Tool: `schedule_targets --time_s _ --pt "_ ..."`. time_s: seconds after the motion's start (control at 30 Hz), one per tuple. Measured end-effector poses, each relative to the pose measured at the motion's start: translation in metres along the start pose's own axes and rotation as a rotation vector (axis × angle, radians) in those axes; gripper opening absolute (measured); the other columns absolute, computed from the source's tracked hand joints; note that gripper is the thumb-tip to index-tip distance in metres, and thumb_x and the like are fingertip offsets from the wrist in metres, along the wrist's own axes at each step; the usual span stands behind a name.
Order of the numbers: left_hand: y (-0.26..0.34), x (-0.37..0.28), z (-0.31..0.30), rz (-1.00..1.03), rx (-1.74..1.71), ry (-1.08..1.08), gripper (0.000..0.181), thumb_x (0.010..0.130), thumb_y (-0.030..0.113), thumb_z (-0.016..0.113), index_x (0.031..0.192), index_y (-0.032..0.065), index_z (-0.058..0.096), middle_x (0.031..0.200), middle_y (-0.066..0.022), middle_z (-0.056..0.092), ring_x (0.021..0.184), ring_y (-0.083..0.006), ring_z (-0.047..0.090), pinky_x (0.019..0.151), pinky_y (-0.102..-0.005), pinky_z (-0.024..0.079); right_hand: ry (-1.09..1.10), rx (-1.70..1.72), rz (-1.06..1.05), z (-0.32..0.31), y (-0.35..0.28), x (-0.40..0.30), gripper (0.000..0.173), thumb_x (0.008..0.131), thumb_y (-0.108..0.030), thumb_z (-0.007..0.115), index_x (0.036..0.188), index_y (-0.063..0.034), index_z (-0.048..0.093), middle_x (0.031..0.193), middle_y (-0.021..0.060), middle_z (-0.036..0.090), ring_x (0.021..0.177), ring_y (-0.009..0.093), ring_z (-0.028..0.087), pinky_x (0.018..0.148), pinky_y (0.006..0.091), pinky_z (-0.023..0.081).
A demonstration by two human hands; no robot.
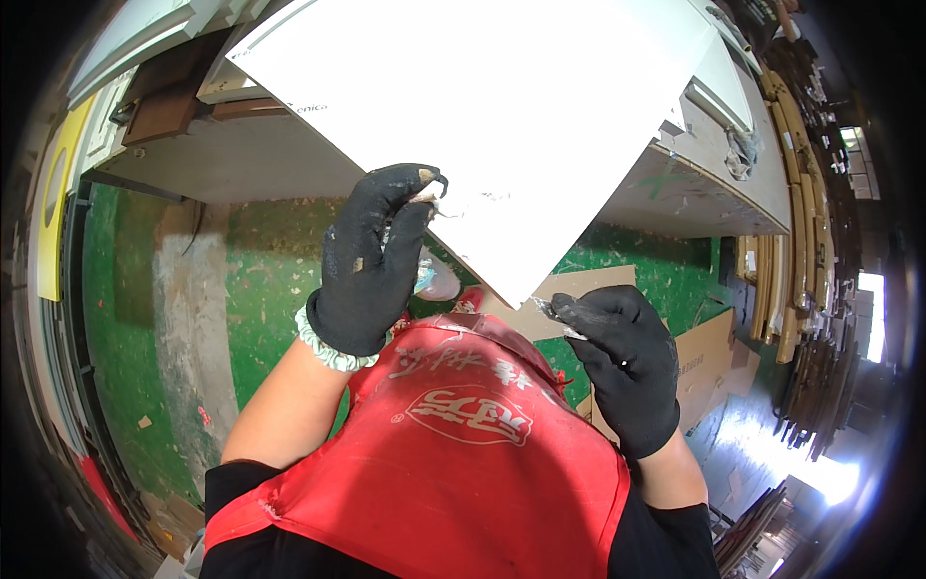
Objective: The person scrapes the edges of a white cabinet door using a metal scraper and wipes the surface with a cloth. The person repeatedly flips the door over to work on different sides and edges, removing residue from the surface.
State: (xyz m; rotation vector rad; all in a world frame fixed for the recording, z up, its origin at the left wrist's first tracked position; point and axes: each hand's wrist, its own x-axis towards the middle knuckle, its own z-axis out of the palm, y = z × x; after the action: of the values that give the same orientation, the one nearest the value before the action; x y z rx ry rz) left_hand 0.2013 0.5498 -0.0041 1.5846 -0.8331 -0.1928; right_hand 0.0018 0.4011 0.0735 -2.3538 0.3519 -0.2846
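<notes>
A large white panel, bright with glare, lies before me with one corner pointing toward my body. My left hand, in a black work glove, is at the panel's left edge. Its thumb and fingers pinch a small crumpled whitish scrap. Faint grey smudges mark the surface beside it. Just right of the near corner is my right hand, also gloved in black with white residue on the fingertips. Between those fingertips is a thin whitish scrap; its material is unclear.
A pale workbench extends left under the panel, with brown boards on it. Another bench surface lies right. Flattened cardboard rests on the green floor. Long cartons are stacked at far right. I wear a red apron.
</notes>
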Motion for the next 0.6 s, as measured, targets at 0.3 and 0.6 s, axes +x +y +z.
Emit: schedule_targets --time_s 0.3,0.6 --pt "-0.001 0.0 0.001 0.021 -0.032 0.015 0.021 0.098 0.003 0.051 0.119 -0.0015 0.055 0.112 -0.0124 0.065 0.094 -0.0153 0.063 0.085 -0.0307 0.052 -0.013 -0.068 -0.021 0.008 0.001 0.003 0.042 0.078 0.007 0.068 0.116 -0.0113 0.071 0.096 0.0086 0.064 0.09 0.024 0.061 0.075 0.0336 0.048" --pt "-0.002 0.001 0.001 0.031 0.009 0.005 0.021 0.098 0.002 0.05 0.118 -0.0016 0.055 0.112 -0.0122 0.065 0.094 -0.015 0.063 0.085 -0.0308 0.052 -0.06 -0.208 -0.094 0.004 0.0 0.004 0.045 0.072 0.0 0.068 0.115 -0.0107 0.07 0.09 0.0094 0.061 0.083 0.03 0.057 0.072 0.0414 0.044"
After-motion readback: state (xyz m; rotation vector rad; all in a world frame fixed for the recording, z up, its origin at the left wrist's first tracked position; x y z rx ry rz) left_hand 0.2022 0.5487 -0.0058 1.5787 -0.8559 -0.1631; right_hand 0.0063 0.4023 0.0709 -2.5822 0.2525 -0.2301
